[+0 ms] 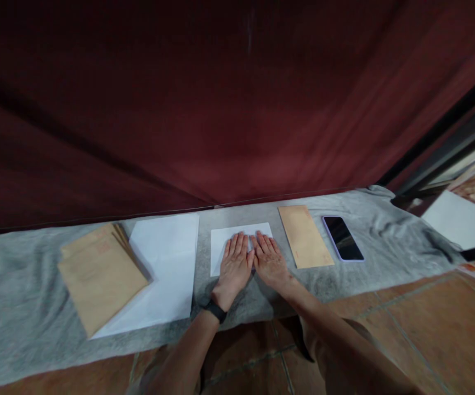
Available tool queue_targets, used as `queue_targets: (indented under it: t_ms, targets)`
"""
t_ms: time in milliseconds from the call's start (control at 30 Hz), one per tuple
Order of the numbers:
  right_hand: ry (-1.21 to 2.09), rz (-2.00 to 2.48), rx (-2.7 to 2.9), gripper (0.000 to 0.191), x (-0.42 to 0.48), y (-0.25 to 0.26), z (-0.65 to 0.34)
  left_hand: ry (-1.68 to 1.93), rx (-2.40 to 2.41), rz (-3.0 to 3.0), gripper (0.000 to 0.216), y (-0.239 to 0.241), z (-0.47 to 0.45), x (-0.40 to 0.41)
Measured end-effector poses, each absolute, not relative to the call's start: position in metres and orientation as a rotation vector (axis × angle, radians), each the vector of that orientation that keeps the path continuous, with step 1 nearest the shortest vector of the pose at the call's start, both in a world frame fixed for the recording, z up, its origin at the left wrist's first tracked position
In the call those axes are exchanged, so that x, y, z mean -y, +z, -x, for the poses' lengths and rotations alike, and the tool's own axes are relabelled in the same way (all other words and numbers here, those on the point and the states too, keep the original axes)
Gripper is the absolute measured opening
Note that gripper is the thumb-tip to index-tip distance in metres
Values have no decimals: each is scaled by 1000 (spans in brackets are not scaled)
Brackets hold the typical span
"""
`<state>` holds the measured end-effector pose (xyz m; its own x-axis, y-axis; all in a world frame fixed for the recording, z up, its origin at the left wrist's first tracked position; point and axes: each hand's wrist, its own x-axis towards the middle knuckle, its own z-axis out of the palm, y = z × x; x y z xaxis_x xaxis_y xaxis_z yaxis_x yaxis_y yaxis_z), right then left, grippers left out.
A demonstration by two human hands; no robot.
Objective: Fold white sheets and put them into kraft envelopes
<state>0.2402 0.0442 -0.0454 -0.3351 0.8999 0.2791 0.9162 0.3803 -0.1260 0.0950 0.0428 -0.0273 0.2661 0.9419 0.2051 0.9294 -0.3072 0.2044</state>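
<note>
Where paper (219, 239) lies, my left hand (236, 261) and right hand (269, 261) rest on it | both flattened, unclenched | envelope (306, 237) at right, phone (343, 238) beyond

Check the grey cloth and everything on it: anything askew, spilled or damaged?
No spill or damage shows. The brown envelope stack at the left lies askew, its edges fanned, overlapping the large white paper. The grey cloth is rumpled right of the phone. The small white paper looks flat where visible.

Left fingers (239, 242), right fingers (267, 242) flat on white paper (219, 244); brown envelope (305, 237), phone (343, 238) to right.
</note>
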Motion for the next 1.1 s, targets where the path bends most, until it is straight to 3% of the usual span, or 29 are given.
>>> queue_targets:
  t_ms: [1100]
  targets:
    - [-92,1797,2156,54,-58,-37,-255,464,-2192,-2331,63,-34,-45,-48]
